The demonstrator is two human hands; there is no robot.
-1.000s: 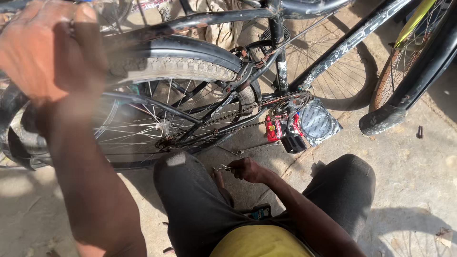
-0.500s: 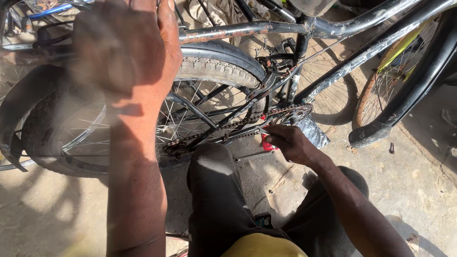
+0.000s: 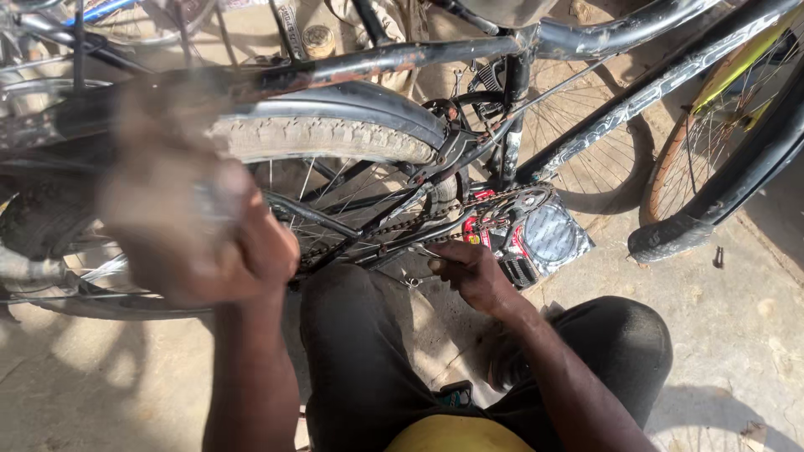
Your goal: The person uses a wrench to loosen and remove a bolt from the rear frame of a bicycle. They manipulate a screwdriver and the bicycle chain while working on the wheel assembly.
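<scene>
An old black bicycle lies in front of me, its rear wheel [image 3: 318, 138] with a grey tyre and black mudguard across the middle. My left hand [image 3: 193, 226] is raised over the wheel's left part and is blurred, its fingers curled, possibly around something pale. My right hand [image 3: 469, 272] is low by the chain [image 3: 402, 222] and the chainring [image 3: 528, 201], fingers closed around a small metal part or tool. My knees in dark trousers sit below the frame.
A red and black package with a clear window [image 3: 536, 243] lies on the concrete under the chainring. Another bicycle wheel and a black tyre [image 3: 712, 209] stand at the right. A small bolt [image 3: 718, 256] lies on the ground.
My left hand has moved down and left across the wheel, still blurred. My right hand has reached up from my lap to the chain near the chainring and stays there.
</scene>
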